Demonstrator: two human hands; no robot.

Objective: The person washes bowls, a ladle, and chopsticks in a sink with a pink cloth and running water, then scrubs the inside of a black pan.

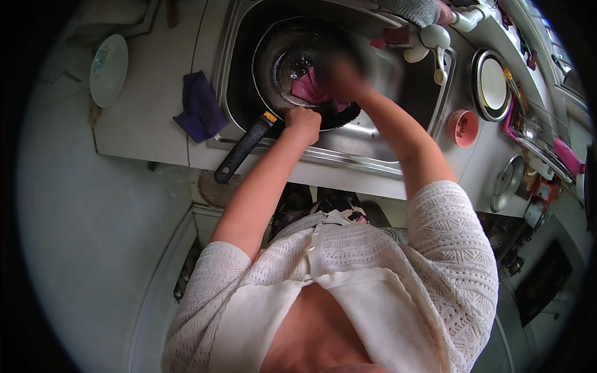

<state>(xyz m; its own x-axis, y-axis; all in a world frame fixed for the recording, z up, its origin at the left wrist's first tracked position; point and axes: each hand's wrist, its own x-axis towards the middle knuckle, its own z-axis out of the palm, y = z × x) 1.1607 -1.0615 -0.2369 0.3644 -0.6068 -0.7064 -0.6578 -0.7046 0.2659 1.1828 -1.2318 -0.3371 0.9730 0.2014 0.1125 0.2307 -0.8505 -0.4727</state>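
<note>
A dark wok (269,77) with wet, shiny patches inside rests tilted in the stainless steel sink (373,148). Its black handle (242,151) sticks out over the front edge toward the left. My left hand (303,123) grips the near rim, just right of where the handle joins. Inside the wok, my right hand (347,79) holds a pink cloth (308,88) against the metal. A blur covers the right fingers, so their exact grip is hidden. Part of the cloth shows on either side of that hand.
A purple cloth (200,107) lies left of the sink, with a white plate (109,70) farther left. On the right are a pink bowl (471,128) holding small bits, stacked dishes (493,86), a metal lid (508,183) and a dish rack (536,135). A white ladle-like utensil (435,37) hangs over the basin.
</note>
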